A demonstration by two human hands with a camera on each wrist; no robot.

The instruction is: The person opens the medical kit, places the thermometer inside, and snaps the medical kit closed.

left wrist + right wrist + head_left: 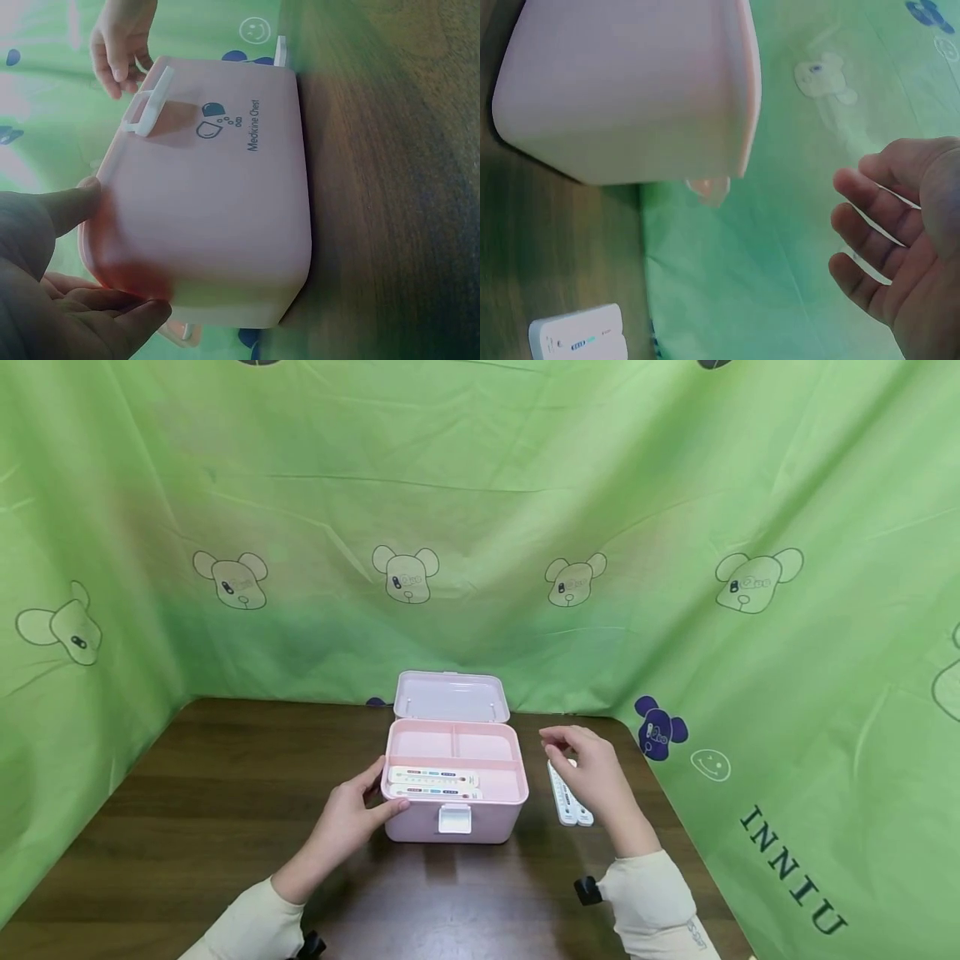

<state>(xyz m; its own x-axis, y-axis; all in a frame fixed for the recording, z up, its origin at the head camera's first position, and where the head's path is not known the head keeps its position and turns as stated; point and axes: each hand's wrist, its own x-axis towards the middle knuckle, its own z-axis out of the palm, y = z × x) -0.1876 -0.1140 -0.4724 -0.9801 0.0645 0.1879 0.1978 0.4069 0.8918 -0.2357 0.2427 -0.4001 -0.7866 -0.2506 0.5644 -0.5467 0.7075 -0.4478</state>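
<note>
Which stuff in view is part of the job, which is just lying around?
Likely part of the job:
- pink box, lid up, held by the left hand
- two white strips in its front compartment
- two more white strips right of the box, near the right hand

Just surroundings:
- dark wooden table
- green printed cloth behind it
</note>
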